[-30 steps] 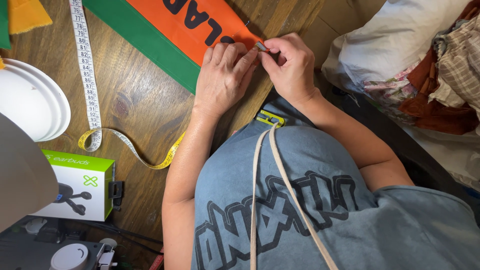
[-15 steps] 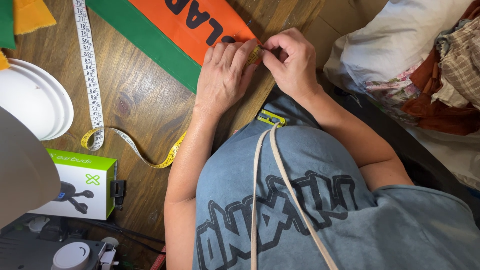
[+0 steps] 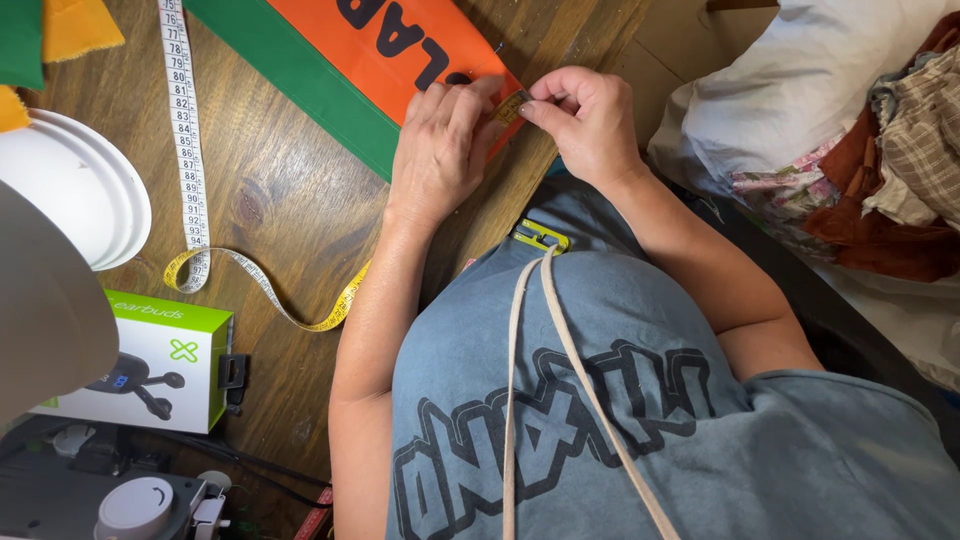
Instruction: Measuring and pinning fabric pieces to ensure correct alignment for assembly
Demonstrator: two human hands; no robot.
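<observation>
An orange cloth banner (image 3: 385, 45) with black letters and a green border (image 3: 300, 75) lies on the wooden table (image 3: 270, 200). My left hand (image 3: 437, 145) presses flat on the banner's near corner. My right hand (image 3: 580, 120) pinches a small yellowish piece (image 3: 512, 106) at that corner, fingertips meeting those of the left hand. What the piece is I cannot make out.
A measuring tape (image 3: 185, 150) runs down the table and curls near my left forearm. White plates (image 3: 70, 190) sit at the left, a green and white box (image 3: 150, 365) below them. Cloth piles (image 3: 860, 150) lie at the right. A cord (image 3: 540, 380) hangs over my grey shirt.
My right hand has shifted slightly left along the banner's corner, closing on the small yellowish piece. My left hand stays pressed on the cloth.
</observation>
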